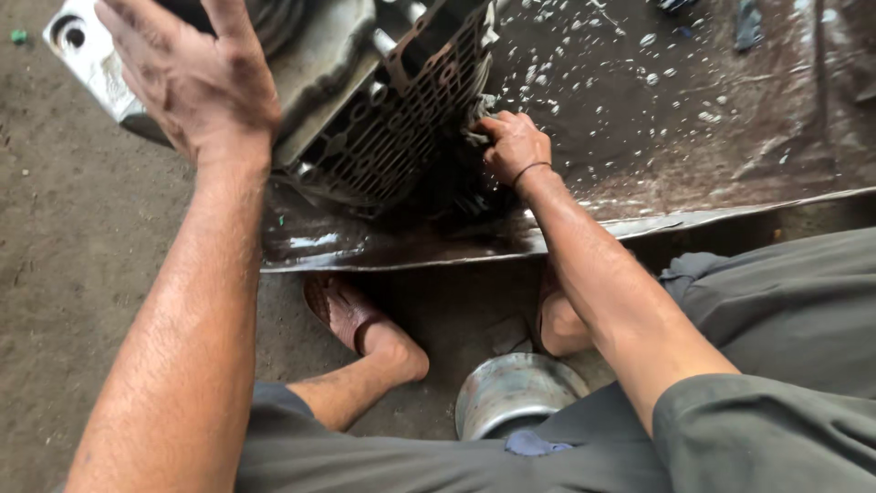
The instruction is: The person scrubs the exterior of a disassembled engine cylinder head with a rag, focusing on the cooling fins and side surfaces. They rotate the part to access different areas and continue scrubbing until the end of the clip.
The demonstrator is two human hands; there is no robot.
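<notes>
A large grey metal housing [365, 110] with a maze of channels on its face lies tilted in a wet, dark metal tray [657, 119]. My left hand [192, 78] rests flat on top of the housing, fingers spread. My right hand [513, 144] is closed on a small grey rag [476, 123] pressed against the housing's channelled edge. A thin band circles my right wrist.
The tray's front lip [639, 224] runs just beyond my feet in brown sandals [338, 310]. A round metal bowl [516, 393] sits on the dirt floor [73, 237] between my knees. Soapy droplets speckle the tray's surface.
</notes>
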